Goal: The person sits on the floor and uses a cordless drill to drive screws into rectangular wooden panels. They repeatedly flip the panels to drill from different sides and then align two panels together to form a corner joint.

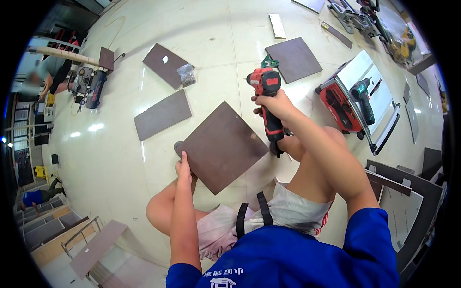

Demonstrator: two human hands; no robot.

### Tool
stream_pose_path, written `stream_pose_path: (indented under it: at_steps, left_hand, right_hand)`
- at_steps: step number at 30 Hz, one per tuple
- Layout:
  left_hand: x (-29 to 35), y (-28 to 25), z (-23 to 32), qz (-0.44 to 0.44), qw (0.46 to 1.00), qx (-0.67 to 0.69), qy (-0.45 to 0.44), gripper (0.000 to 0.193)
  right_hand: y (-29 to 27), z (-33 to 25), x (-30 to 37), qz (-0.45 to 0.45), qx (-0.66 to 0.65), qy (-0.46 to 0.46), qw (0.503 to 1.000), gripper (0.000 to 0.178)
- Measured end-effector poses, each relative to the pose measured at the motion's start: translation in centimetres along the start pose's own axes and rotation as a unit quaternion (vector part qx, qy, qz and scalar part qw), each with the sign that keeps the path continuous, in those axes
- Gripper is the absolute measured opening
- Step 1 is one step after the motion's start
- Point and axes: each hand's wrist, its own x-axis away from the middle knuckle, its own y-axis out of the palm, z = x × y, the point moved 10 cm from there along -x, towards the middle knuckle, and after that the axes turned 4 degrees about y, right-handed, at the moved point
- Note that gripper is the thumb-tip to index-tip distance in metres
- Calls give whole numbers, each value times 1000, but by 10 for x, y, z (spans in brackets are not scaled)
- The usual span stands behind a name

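Observation:
My left hand [183, 169] grips the left edge of a square dark brown board [223, 149], thumb on top and the other fingers hidden beneath. The board is turned corner-on in front of my bent knees. My right hand [278, 104] is wrapped round the handle of a red and black cordless drill [265, 81], held beyond the board's right corner. The drill points to the left, above the floor, apart from the board. A small green object [270, 61] shows just past the drill; its kind is unclear.
Brown panels [163, 114] lie on the pale tiled floor ahead, one with a bag of small parts [186, 75]. To the right, a table saw [357, 91] carries a green drill [363, 98]. Boards [401, 211] lean at near right. Two other people [33, 198] are at far left.

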Motion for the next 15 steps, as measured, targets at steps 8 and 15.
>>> stream_pose_path:
  at_steps: [8,15]
  left_hand:
    - [-10,-9,-2,-24,994,-107,19,50]
    - [83,-16,96,117,970,12,212,43]
  right_hand:
    - [-27,-1,5,31,-72,-30,996,21]
    - [-34,-6,18,40,-131,-52,989,18]
